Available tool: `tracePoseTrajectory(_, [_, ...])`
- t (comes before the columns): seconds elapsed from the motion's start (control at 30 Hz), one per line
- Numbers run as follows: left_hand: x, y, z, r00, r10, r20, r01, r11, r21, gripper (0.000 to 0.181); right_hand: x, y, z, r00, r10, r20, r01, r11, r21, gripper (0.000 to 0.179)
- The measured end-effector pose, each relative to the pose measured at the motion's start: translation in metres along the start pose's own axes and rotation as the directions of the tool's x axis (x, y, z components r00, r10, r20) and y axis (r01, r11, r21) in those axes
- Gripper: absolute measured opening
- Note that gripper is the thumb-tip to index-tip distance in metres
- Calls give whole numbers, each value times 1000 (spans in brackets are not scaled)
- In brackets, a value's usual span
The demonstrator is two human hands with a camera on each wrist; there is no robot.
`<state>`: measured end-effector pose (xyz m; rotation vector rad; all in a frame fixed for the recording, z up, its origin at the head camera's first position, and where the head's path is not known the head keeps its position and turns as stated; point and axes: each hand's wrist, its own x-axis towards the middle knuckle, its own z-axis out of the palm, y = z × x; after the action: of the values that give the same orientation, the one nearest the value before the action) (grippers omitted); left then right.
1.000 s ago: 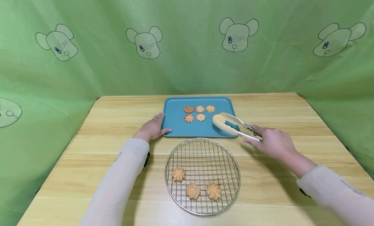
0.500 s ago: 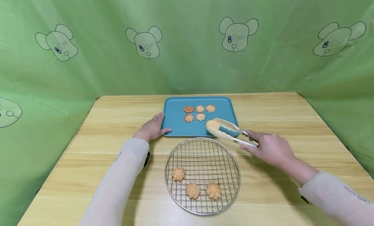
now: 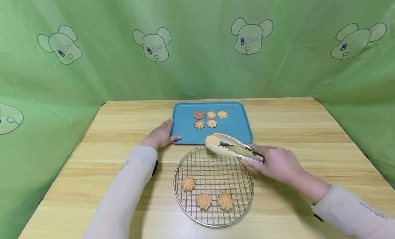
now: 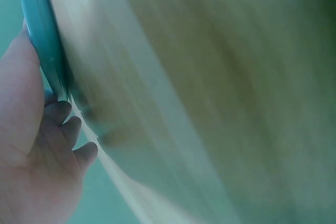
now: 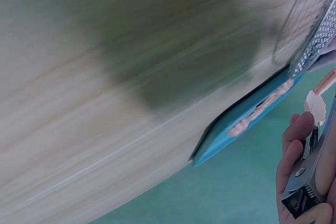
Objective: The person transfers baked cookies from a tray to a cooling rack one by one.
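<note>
My right hand (image 3: 279, 163) grips a pair of metal tongs (image 3: 250, 159) with cream, scalloped tips, their handle also showing in the right wrist view. Between the tips a round, pale cookie (image 3: 212, 140) is held, overlapping the near edge of the blue tray (image 3: 239, 129) and the far rim of the round wire rack (image 3: 216, 174) in the head view. My left hand (image 3: 160, 134) lies at the tray's left edge, fingers extended along the outside and thumb over the near corner. Several cookies (image 3: 211, 123) lie in two rows on the tray.
Three flower-shaped or swirled cookies (image 3: 203, 201) lie on the near half of the rack, which sits just in front of the tray. Both stand on a wooden table (image 3: 120, 129). A green curtain (image 3: 197, 78) with printed bear heads encloses the back and sides.
My right hand has moved left and nearer, carrying the cookie in the tongs from over the tray's right side to its near edge by the rack. The left hand stays put.
</note>
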<state>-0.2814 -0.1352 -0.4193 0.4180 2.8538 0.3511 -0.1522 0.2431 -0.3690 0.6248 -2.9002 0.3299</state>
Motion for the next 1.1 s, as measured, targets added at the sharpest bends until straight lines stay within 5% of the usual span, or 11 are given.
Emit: tracePoseTrajectory(1.1, [0,0,0,1000,-6,8,6,1000,4,91,7,-38,23,977,-209,32,209,978,-18,69])
